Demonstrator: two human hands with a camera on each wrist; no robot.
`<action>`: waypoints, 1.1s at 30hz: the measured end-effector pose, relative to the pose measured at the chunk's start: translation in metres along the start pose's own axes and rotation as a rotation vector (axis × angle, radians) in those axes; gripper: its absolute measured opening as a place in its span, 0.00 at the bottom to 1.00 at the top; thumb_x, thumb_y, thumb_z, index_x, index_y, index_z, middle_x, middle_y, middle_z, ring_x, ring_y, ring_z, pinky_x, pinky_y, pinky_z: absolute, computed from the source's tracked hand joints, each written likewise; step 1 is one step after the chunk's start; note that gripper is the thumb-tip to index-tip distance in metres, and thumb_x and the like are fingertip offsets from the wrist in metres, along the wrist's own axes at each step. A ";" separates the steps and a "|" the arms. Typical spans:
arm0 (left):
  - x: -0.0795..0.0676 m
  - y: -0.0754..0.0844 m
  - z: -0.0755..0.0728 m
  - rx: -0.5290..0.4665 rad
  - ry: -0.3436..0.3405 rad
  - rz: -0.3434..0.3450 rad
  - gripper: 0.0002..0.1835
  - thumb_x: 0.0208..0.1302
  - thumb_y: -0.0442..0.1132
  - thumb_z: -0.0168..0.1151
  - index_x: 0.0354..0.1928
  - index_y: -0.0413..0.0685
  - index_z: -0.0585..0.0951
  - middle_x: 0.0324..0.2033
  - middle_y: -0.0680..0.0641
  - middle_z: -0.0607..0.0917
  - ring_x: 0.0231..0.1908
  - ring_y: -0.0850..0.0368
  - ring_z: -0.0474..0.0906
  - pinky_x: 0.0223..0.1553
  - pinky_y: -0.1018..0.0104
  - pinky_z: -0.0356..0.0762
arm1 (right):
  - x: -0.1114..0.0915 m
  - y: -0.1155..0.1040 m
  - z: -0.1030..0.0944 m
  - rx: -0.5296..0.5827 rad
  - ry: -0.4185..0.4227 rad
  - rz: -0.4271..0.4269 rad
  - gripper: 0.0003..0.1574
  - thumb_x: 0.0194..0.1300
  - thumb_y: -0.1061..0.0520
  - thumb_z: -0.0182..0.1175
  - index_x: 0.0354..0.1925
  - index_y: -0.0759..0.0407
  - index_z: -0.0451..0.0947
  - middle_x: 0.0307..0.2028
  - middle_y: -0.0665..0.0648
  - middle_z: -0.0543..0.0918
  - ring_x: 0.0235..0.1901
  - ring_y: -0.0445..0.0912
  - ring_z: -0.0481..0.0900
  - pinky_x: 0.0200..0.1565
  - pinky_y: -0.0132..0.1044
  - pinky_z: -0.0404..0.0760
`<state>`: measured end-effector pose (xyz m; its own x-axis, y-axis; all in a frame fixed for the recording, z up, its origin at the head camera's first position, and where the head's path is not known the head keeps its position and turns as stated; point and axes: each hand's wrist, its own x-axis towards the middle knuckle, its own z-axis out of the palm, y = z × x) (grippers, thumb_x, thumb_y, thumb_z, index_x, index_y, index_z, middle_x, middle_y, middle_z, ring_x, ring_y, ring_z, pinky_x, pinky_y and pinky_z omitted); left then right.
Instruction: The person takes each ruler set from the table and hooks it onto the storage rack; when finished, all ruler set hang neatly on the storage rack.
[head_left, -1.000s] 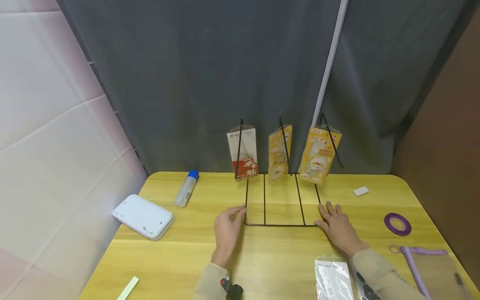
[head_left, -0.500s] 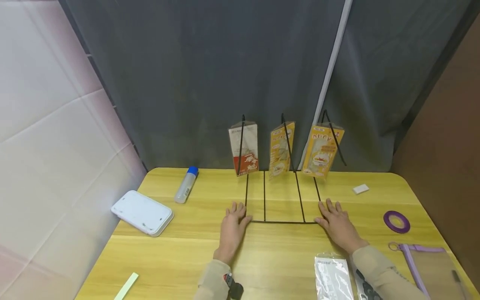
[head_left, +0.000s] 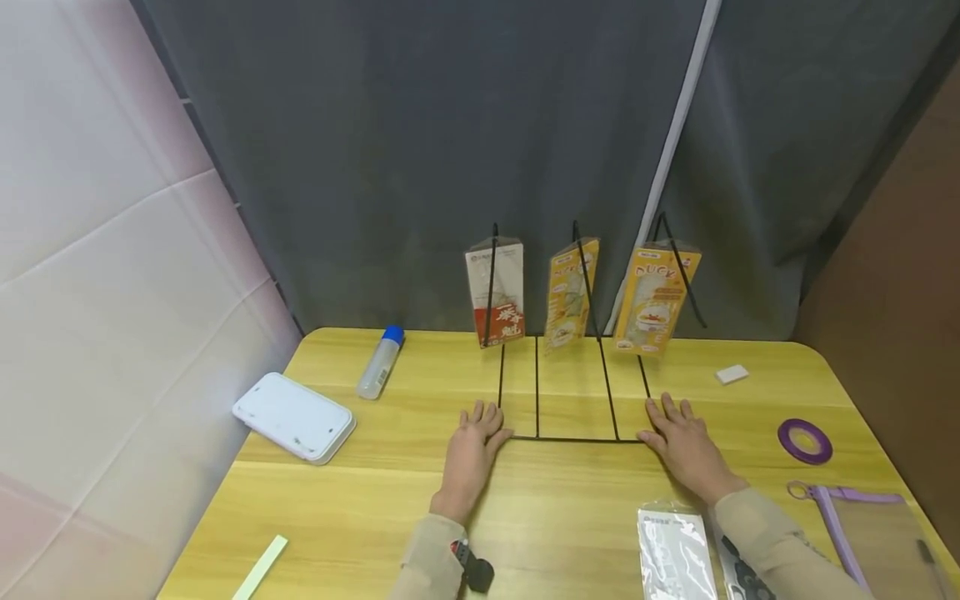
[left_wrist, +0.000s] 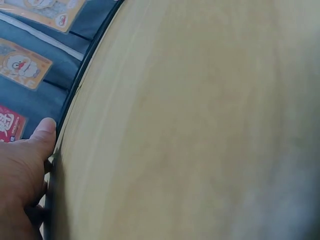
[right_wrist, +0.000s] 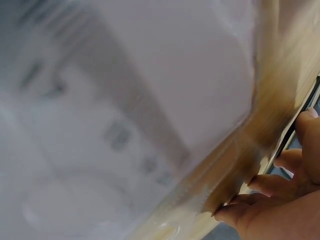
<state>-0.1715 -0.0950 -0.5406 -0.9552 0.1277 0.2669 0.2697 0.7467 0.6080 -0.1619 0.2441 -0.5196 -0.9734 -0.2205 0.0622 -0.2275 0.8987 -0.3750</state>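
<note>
A black wire display rack [head_left: 577,439] lies with its base on the wooden table. From its hooks hang a white-and-red card pack [head_left: 497,292] and two yellow duck packs, one in the middle [head_left: 572,292] and one on the right [head_left: 657,296]. My left hand [head_left: 470,454] rests at the base's front left corner, fingers extended and thumb along the front bar. At the front right corner my right hand [head_left: 686,450] lies with fingers spread, touching the wire. A clear-wrapped white pack [head_left: 677,554] lies beside my right forearm; a blurred wrapped pack [right_wrist: 125,100] fills much of the right wrist view.
Left on the table are a white case [head_left: 292,417], a blue-capped bottle [head_left: 381,364] and a pale green strip [head_left: 260,568]. Right are a white eraser-like block [head_left: 732,374], purple tape roll [head_left: 784,440] and purple-edged pouch [head_left: 877,542]. A grey curtain [head_left: 420,167] stands behind.
My left hand has let go of its pinch on the rack's left side and now lies with fingers extended at the front corner. The right hand and rack stay put; the view shifts slightly.
</note>
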 end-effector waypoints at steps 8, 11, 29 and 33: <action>0.004 0.002 0.002 0.035 0.001 -0.005 0.24 0.59 0.47 0.61 0.55 0.44 0.75 0.60 0.43 0.70 0.65 0.46 0.58 0.63 0.50 0.53 | -0.002 -0.004 -0.024 0.069 0.006 0.054 0.43 0.69 0.40 0.49 0.69 0.64 0.52 0.64 0.76 0.58 0.60 0.72 0.59 0.54 0.67 0.61; 0.005 0.002 0.001 0.039 0.009 -0.010 0.24 0.58 0.47 0.62 0.55 0.45 0.76 0.60 0.43 0.70 0.65 0.46 0.59 0.62 0.50 0.54 | -0.010 -0.013 -0.043 0.045 0.065 0.073 0.38 0.67 0.41 0.52 0.65 0.65 0.62 0.52 0.72 0.74 0.46 0.64 0.76 0.43 0.58 0.76; 0.005 0.002 0.001 0.007 0.015 -0.031 0.24 0.57 0.47 0.62 0.54 0.44 0.77 0.59 0.44 0.71 0.65 0.48 0.59 0.65 0.52 0.50 | -0.120 -0.041 -0.038 0.128 -0.386 0.444 0.33 0.48 0.33 0.65 0.20 0.61 0.74 0.16 0.51 0.73 0.19 0.45 0.70 0.23 0.40 0.73; 0.003 0.002 0.003 -0.023 0.008 -0.049 0.24 0.58 0.47 0.63 0.54 0.44 0.77 0.59 0.44 0.71 0.65 0.48 0.58 0.65 0.51 0.50 | -0.124 -0.034 -0.027 0.106 -0.429 0.454 0.39 0.44 0.29 0.65 0.26 0.65 0.74 0.20 0.53 0.76 0.24 0.48 0.76 0.29 0.48 0.78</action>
<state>-0.1745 -0.0909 -0.5403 -0.9663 0.0863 0.2425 0.2258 0.7366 0.6375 -0.0344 0.2509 -0.4900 -0.8702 0.0216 -0.4922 0.2305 0.9008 -0.3680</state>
